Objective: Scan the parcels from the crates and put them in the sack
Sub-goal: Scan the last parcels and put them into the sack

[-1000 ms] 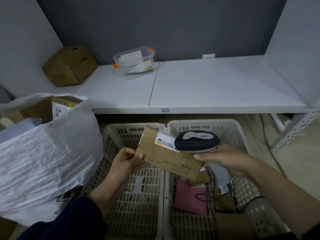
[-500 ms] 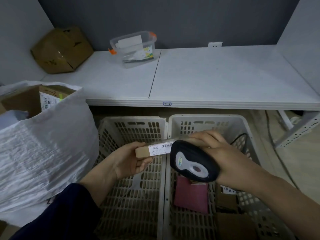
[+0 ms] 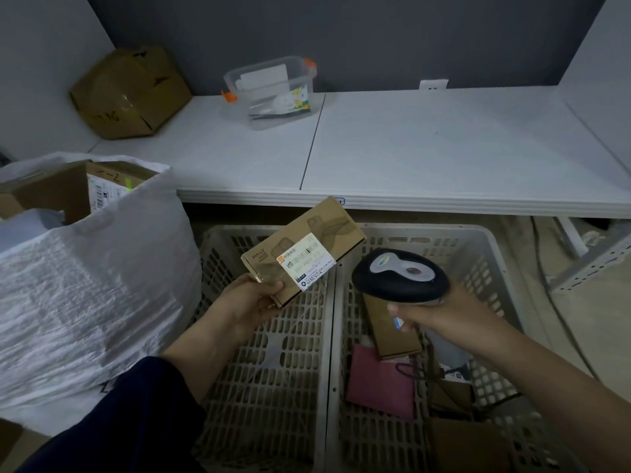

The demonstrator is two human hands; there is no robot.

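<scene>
Above the crates (image 3: pixel 426 230), left hand (image 3: pixel 252 298) grips a labelled box (image 3: pixel 300 254), right hand (image 3: pixel 437 315) grips the scanner (image 3: pixel 399 276); the sack (image 3: pixel 85 285) beside the crates holds boxes (image 3: pixel 51 192), and parcels (image 3: pixel 379 380) lie inside the crates, probably unscanned.

Sack (image 3: pixel 85 302) mouth open, boxes (image 3: pixel 44 196) crowd it; shelf (image 3: pixel 444 148) ahead.

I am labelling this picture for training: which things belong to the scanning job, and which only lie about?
Job: brown parcel in the left hand; scanner in the right hand; left crate; right crate with pink parcel; white sack.
Lying about: crumpled carton, clear tub, both on the white shelf.
</scene>
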